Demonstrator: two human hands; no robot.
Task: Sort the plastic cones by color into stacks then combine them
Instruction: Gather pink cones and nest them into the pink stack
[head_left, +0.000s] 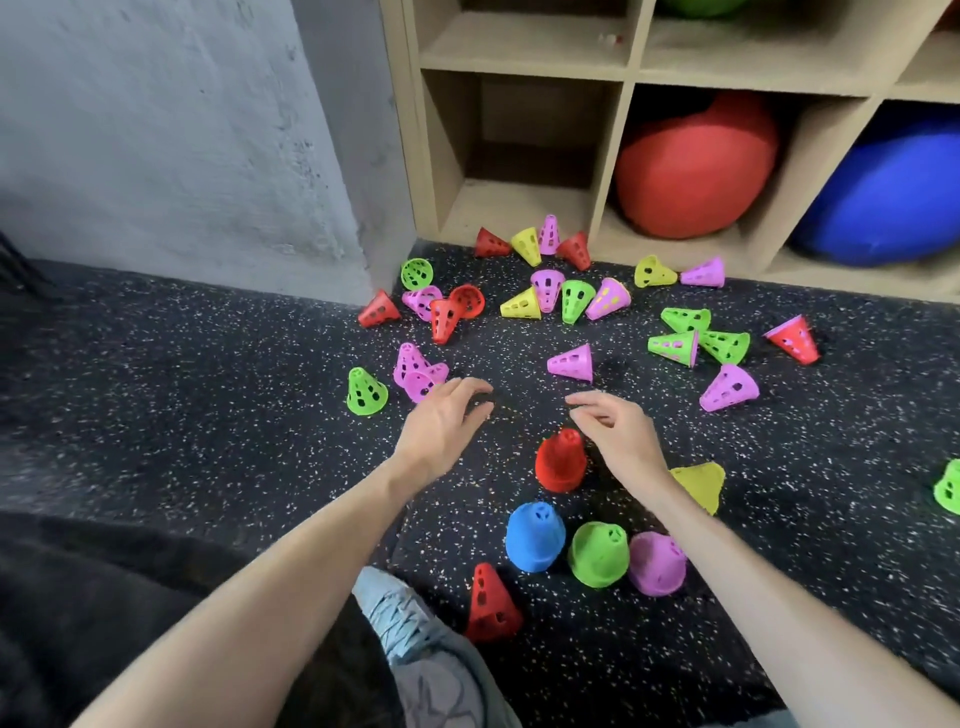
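Both hands, left (441, 423) and right (618, 434), hover loosely curled, apparently holding nothing, above the red stack (561, 462); loose cones (571, 361) litter the floor (208, 389).

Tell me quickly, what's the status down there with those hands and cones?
Left hand and right hand empty, fingers loose. Red stack upright beneath right hand. Loose cones scattered ahead. Nothing blocking.

speckled black floor (208, 364), grey wall (156, 130), wooden cubby shelf (628, 73).
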